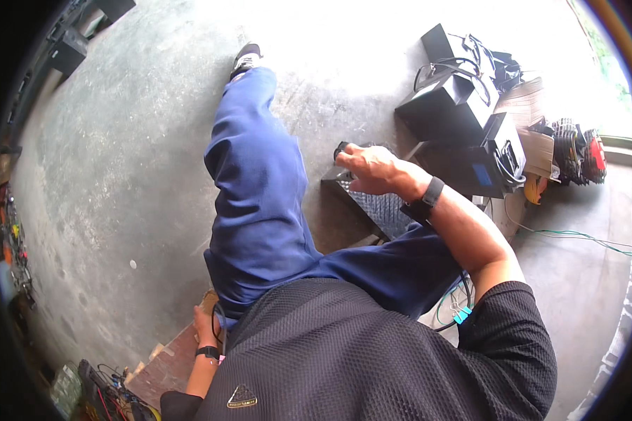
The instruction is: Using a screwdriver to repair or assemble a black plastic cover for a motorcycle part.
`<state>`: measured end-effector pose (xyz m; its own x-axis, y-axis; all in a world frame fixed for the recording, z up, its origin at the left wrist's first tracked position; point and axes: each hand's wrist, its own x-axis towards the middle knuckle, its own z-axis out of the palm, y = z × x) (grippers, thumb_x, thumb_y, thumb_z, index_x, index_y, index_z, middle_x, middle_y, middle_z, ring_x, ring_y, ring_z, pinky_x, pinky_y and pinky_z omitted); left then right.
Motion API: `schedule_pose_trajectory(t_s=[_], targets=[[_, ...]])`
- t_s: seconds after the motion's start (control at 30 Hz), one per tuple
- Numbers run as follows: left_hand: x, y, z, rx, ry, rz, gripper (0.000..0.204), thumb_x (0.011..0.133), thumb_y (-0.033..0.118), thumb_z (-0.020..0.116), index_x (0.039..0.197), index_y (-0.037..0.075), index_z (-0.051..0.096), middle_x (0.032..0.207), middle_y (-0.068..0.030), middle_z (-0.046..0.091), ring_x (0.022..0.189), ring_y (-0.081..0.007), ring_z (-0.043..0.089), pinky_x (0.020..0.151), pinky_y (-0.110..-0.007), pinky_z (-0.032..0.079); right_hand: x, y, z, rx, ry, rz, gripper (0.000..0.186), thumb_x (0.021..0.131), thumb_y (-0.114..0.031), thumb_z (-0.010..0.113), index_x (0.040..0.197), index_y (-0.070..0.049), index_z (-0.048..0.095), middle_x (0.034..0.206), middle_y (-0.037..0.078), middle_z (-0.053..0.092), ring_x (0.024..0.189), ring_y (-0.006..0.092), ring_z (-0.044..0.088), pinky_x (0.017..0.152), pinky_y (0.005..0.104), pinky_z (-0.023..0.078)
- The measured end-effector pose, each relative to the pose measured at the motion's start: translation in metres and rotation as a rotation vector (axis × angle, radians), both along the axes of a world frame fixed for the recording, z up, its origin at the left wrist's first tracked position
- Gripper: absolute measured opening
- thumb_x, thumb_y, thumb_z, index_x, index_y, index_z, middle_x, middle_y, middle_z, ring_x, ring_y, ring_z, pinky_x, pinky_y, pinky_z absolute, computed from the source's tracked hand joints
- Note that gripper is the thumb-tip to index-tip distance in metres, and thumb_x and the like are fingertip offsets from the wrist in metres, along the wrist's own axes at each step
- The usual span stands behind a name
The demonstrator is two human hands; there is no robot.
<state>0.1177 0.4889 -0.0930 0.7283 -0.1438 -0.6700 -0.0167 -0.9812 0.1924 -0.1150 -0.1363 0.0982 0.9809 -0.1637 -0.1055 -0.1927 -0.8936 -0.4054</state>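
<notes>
My right hand [374, 170] reaches across my bent right leg, fingers curled around a small black piece [340, 149] whose kind I cannot make out. Under that hand lies a dark box-shaped unit [380, 210] with a patterned, shiny top. Low on the left, my left hand [205, 324] is down beside my hip, at the edge of a reddish-brown wooden board [165, 368]. A black cable [218, 324] loops right next to it. The left fingers are mostly hidden, so their grip does not show.
Several black box-shaped units [448, 105] with cables stand to the right, near cardboard [537, 151] and a stack of dark and red pieces [576, 151]. A thin green cable [583, 237] crosses the floor. Tangled wires and parts [109, 393] lie lower left; dark equipment [67, 50] stands upper left.
</notes>
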Motion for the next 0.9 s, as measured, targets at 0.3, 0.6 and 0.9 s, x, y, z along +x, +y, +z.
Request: schedule_pose_trajectory(t_s=[0.3,0.6,0.9], targets=[[-0.015,-0.057,0.046,0.225,-0.047,-0.147,0.034,0.096,0.019,0.044,0.122,-0.003,0.051,0.125,-0.0319,0.056,0.118,-0.0491,0.053,0.098,-0.051,0.044,0.011,0.001,0.010,0.026,0.387,-0.066,0.022,0.074,-0.013,0.070,0.093,-0.005,0.060,0.089,0.017,0.062,0.081,0.0386,0.066,0.068,0.0446,0.054],[-0.012,-0.071,0.055,0.162,0.048,-0.112,0.032,0.096,0.019,0.045,0.117,-0.003,0.052,0.122,-0.0317,0.058,0.113,-0.0499,0.055,0.094,-0.054,0.045,0.013,0.004,0.004,0.006,0.495,-0.124,0.012,0.077,-0.007,0.060,0.089,-0.006,0.060,0.081,0.020,0.064,0.080,0.0391,0.066,0.069,0.0477,0.053],[-0.012,-0.020,-0.012,0.094,-0.045,0.161,0.061,0.096,0.049,0.043,0.116,-0.005,0.064,0.116,-0.0217,0.066,0.105,-0.0296,0.061,0.092,-0.044,0.044,0.014,0.006,0.003,-0.027,0.473,-0.077,0.015,0.080,-0.017,0.065,0.089,-0.006,0.061,0.081,0.019,0.066,0.077,0.0387,0.067,0.066,0.0473,0.054]])
